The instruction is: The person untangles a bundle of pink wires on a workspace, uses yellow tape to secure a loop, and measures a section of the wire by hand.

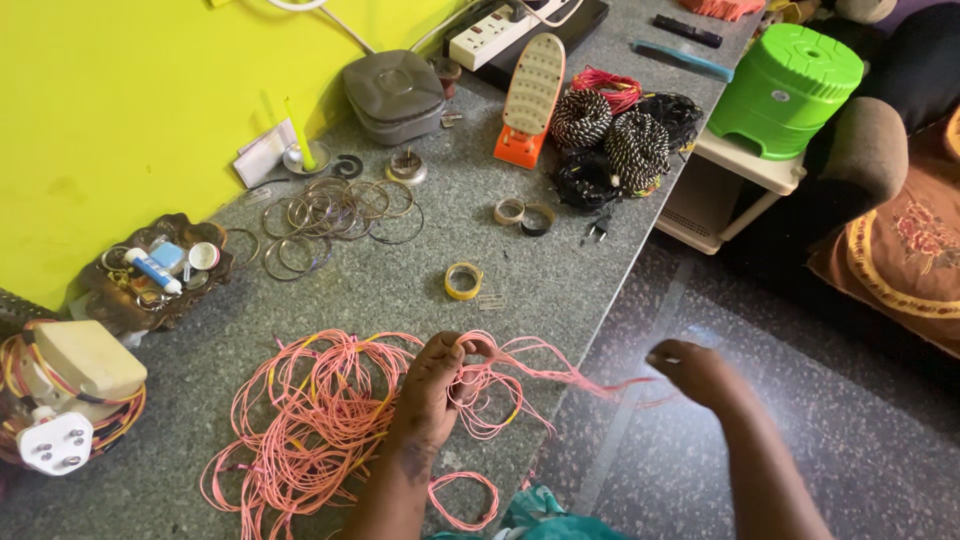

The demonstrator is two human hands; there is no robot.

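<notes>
Left hand [437, 385] fingers clamped on pink wire [320, 420]; right hand [693, 370] blurred — probably pinching strand end.

Counter [400, 290]: speckled grey stone, smooth, faintly polished. Wires [320, 420] under the left hand [440, 385]: thin pink plastic-sheathed strands, slightly glossy. Rings [330, 215]: thin bare metal, shiny. Tape rolls [463, 281]: glossy plastic tape. Cord coils [620, 140]: braided cloth covering, matt, black-and-white and red. Stool [785, 85]: moulded green plastic, smooth. Plug [55, 443]: white plastic, glossy. Wall [120, 100]: painted, matt yellow-green. Floor [820, 400]: speckled, polished.
</notes>
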